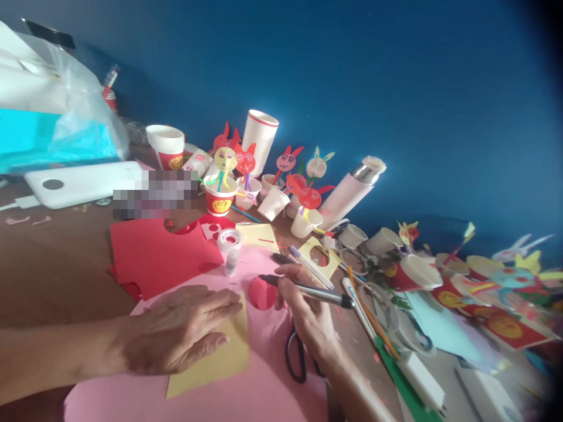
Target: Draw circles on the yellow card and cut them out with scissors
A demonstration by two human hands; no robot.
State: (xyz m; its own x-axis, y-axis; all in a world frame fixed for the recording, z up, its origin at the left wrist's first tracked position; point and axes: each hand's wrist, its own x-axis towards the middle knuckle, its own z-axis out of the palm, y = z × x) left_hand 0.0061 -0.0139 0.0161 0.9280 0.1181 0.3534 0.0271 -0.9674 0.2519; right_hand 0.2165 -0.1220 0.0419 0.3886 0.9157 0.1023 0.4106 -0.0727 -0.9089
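My right hand grips a grey-and-black marker. Its dark tip points left, over the upper part of a red paper circle, and my fingertips are at the circle's right edge. My left hand lies flat, palm down, with its fingers stretched out across a tan paper sheet. Both papers rest on a large pink sheet. Beneath my right wrist show the black handles of scissors. A small glue bottle stands on the pink sheet, beyond the circle.
Red paper with cut-outs lies at the left. Along the blue wall stand paper cups with paper animal faces, a cup stack and a leaning thermos. At the right are cables, pens and a white adapter.
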